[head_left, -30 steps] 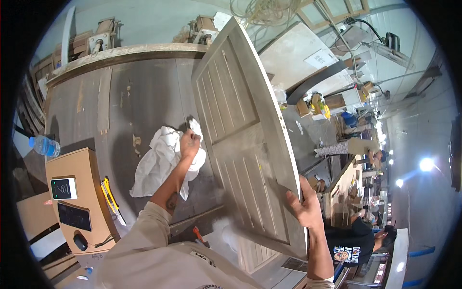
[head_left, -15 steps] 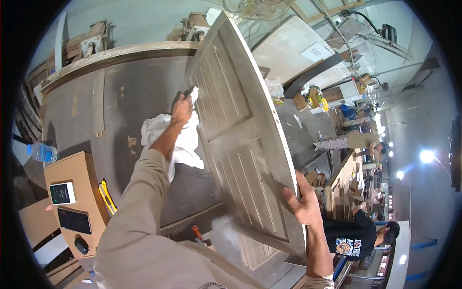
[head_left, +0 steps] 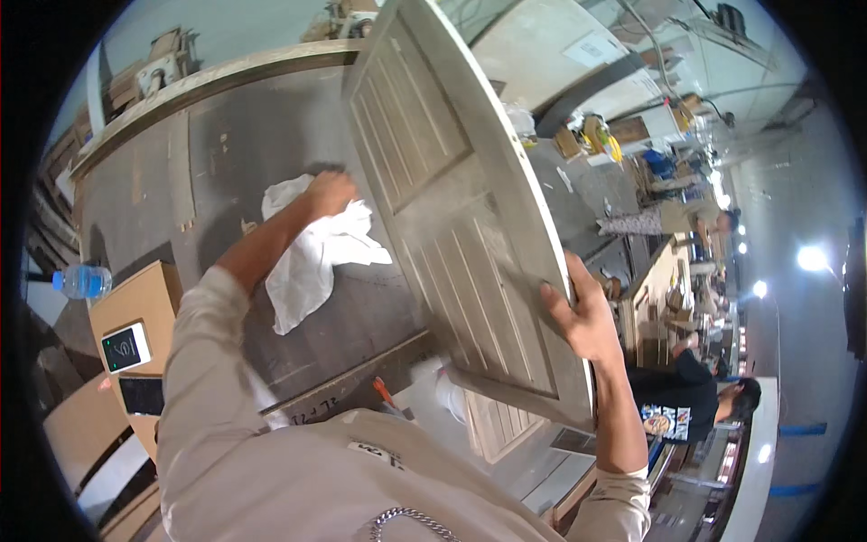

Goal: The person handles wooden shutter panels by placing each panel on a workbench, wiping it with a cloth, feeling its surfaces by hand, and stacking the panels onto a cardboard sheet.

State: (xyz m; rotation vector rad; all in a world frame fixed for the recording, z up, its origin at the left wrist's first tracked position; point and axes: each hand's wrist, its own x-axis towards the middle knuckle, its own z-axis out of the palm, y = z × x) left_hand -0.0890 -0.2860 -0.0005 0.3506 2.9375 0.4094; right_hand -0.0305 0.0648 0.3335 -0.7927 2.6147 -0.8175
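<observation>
A wooden panel door (head_left: 452, 194), greyish-brown with grooved panels, stands tilted on edge on the dark work table (head_left: 262, 135). My right hand (head_left: 589, 316) grips its right edge, thumb on the panelled face and fingers behind. To the left of the door, my left hand (head_left: 330, 192) is closed on a white cloth (head_left: 307, 271), apart from the door's surface. Most of the cloth spreads over the table below that hand. The fingertips of my left hand are partly hidden.
On the left, a cardboard box (head_left: 155, 294) carries a white device (head_left: 125, 348) and a dark phone (head_left: 142, 396). A water bottle (head_left: 83, 282) is beside it. An orange-handled tool (head_left: 383, 390) and a second panel (head_left: 506, 429) lie near me. A person (head_left: 682, 397) works at right.
My left hand has drawn away from the door's face, toward the left, pulling the cloth with it. My right hand still holds the door's edge. The whole view has shifted slightly.
</observation>
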